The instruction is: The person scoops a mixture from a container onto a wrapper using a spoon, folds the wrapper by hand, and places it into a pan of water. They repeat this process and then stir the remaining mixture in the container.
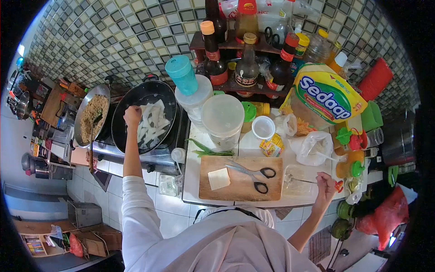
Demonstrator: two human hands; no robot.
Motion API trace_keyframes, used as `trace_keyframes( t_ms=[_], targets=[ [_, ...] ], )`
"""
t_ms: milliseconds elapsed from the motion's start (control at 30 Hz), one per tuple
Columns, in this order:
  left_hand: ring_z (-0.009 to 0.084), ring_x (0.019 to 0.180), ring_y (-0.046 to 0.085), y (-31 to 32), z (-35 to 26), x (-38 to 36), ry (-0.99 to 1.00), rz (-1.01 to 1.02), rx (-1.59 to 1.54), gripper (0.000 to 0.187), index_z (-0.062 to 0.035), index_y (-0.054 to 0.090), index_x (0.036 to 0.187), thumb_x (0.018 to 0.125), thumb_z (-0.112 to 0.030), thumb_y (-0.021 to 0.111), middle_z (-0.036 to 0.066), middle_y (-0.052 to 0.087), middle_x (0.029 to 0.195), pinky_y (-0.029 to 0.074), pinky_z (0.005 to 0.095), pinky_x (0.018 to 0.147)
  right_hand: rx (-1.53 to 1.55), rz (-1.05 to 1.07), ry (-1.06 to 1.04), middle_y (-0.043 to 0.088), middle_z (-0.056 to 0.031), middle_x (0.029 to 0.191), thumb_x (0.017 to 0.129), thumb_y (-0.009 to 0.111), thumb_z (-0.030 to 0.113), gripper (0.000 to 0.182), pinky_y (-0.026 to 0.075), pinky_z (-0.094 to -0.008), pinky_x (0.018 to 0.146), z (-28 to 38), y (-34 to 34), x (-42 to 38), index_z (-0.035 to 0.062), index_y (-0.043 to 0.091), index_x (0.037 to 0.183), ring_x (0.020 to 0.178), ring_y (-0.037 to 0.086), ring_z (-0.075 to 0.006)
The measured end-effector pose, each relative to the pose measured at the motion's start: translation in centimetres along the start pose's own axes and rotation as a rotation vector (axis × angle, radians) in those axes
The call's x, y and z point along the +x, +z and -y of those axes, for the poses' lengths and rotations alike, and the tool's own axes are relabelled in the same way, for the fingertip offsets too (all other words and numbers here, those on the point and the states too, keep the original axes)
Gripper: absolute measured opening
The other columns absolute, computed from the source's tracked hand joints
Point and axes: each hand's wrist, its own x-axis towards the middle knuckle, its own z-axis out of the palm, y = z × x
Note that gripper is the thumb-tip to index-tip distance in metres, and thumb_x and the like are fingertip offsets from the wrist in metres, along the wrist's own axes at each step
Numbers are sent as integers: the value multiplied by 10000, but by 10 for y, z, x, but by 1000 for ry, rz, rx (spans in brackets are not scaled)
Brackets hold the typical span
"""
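My left hand (pixel 132 116) is over the left side of a black pan (pixel 118 136) on the stove, its fingers pinched together. Whatever they hold, if anything, is too small to make out. White flat pieces (pixel 154 123) lie in a heap in the pan, just right of this hand. At the counter's right front, my right hand (pixel 325 188) is closed around the handle of a thin metal spoon (pixel 304 181). The spoon's far end reaches into a clear plastic container (pixel 295 188), where its tip is hard to see.
A wooden board (pixel 213 192) bears scissors (pixel 247 171) and a pale square slice (pixel 219 178). Left of the pan is a wok (pixel 83 135) of brown grainy food with a ladle (pixel 91 154). Tubs (pixel 223 120), a white bag (pixel 312 147) and bottles (pixel 247 68) crowd the back.
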Motion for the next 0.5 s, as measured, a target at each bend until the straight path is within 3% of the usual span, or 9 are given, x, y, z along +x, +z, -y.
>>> trace_keyframes(
  t_ms=[133, 200, 267, 300, 400, 500],
  targets=[
    [308, 693, 609, -14, -11, -6, 83, -46, 44, 156, -107, 650, 816, 711, -210, 599, 135, 625, 741, 481, 398, 635, -181, -143, -14, 531, 3, 761, 761, 550, -2, 114, 362, -191, 658, -16, -23, -1, 25, 576, 869, 674, 440, -73],
    [313, 718, 604, -30, -22, -13, 42, -78, -127, 176, -92, 637, 854, 723, -208, 617, 133, 627, 780, 481, 384, 630, -309, -137, -24, 524, -20, 834, 764, 554, 34, 124, 378, -235, 694, -23, -40, 1, 58, 584, 882, 686, 436, -112],
    [258, 698, 625, -47, -29, -29, 97, -122, -261, 178, -54, 631, 863, 728, -170, 624, 125, 631, 757, 476, 331, 602, -663, -292, -274, 501, -60, 934, 787, 554, 98, 119, 372, -311, 778, -32, -51, 3, 68, 589, 897, 775, 455, -184],
    [211, 663, 614, -67, -43, -44, 109, -88, -404, 180, -31, 626, 867, 736, -154, 623, 114, 631, 738, 464, 301, 580, -896, -321, -285, 484, -90, 1013, 798, 560, 151, 202, 337, -363, 850, -43, -64, 2, 93, 574, 991, 872, 453, -237],
    [91, 612, 547, -113, -79, -95, 93, 95, -674, 183, 8, 615, 888, 763, -126, 609, 89, 624, 723, 418, 226, 535, -944, -278, -194, 497, -103, 1025, 787, 581, 180, 315, 313, -384, 873, -74, -84, -3, 122, 530, 1093, 925, 453, -264],
    [82, 641, 542, -147, -112, -154, 190, 367, -820, 196, -25, 611, 930, 767, -133, 607, 73, 626, 769, 422, 223, 547, -786, -147, -74, 531, -111, 1013, 795, 585, 194, 376, 391, -318, 739, -93, -89, 0, 113, 491, 1150, 853, 481, -205]
  ],
)
